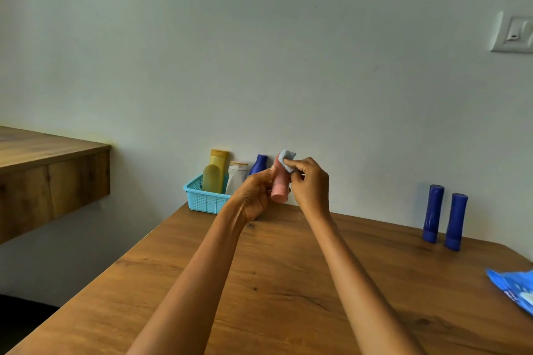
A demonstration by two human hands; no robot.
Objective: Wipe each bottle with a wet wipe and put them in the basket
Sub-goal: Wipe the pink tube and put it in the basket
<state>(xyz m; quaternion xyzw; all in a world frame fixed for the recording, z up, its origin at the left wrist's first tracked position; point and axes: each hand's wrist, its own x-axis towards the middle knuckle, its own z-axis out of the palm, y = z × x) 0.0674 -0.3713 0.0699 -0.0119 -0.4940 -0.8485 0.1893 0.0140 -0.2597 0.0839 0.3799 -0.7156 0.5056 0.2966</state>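
My left hand (pixel 253 196) grips pink bottle (pixel 280 185) mid-body, held above the table (pixel 288 282); right hand (pixel 308 184) pinches wet wipe (pixel 288 159) on its top. Likely light, slick when damp; hold firm.

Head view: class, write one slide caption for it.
Left hand holds a pink plastic bottle while right hand rubs it with a pale blue wipe.

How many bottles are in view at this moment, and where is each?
7. Four stand in the basket: two yellow, one white, one blue. The pink one is in the hands. Two blue stand on the table's right. More may hide behind the hands.
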